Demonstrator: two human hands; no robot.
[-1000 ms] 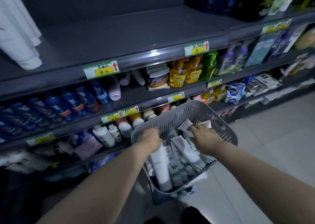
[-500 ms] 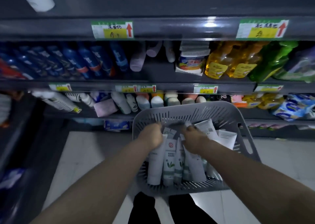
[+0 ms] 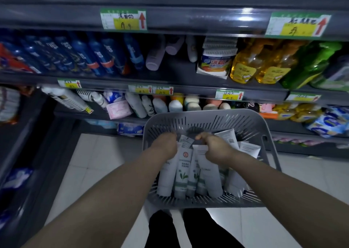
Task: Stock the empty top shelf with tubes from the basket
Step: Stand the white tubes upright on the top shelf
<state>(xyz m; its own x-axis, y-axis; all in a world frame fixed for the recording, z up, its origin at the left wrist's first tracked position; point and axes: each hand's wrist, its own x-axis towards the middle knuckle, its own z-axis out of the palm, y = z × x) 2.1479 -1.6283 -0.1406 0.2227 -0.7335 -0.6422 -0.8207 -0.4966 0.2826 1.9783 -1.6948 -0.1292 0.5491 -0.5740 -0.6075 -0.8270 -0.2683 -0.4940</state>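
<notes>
While the tubes (image 3: 184, 168) lie lengthwise toward me in the basket (image 3: 207, 113), my left hand (image 3: 166, 144) and right hand (image 3: 217, 148) each grip far ends, the top shelf (image 3: 207, 21) overhead.

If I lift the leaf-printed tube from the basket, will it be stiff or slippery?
The leaf-printed tube probably yields when squeezed: it is plastic with a flat crimped end. Its smooth skin may slip. Packed between neighbours in the basket, it should hardly roll.

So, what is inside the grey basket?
White tubes lie side by side in the grey basket, caps toward the person. The left hand and right hand cover some far ends; anything beneath the tubes is hidden.
</notes>
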